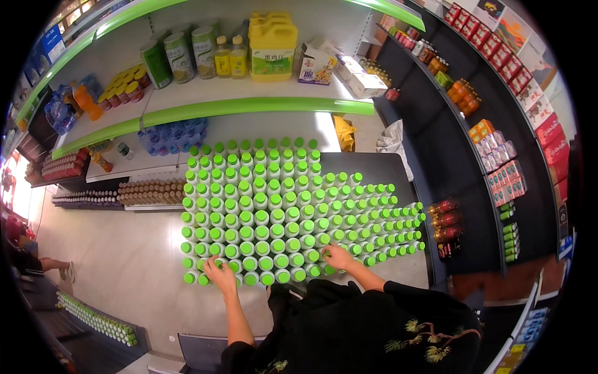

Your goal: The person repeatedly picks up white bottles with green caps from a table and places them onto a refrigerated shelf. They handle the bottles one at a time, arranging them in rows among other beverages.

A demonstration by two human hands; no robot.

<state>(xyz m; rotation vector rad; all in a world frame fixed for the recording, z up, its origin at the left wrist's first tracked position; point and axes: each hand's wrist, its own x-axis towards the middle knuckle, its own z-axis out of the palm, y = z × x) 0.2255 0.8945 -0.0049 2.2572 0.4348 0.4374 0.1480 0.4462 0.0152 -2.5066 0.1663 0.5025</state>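
Note:
Many white bottles with bright green caps (261, 232) stand upright in close rows on a dark table in front of me. At the front left of the rows, my left hand (220, 274) has its thumb and fingers round the cap end of one bottle. Further right along the front rows, my right hand (338, 257) has its fingers curled together at the top of another bottle. That bottle is partly hidden by the hand. The bottles around both hands stand packed side by side, and their lower parts are mostly covered by neighbouring caps.
Behind the table, a green-edged shelf (249, 107) bears green canisters (180, 57), a yellow jug (273, 53) and cartons. Shrink-wrapped blue bottles (174, 135) lie below it. Dark shelves with packed drinks line the right. More green-capped bottles (96, 319) stand low at left; a person's leg (55, 264) shows nearby.

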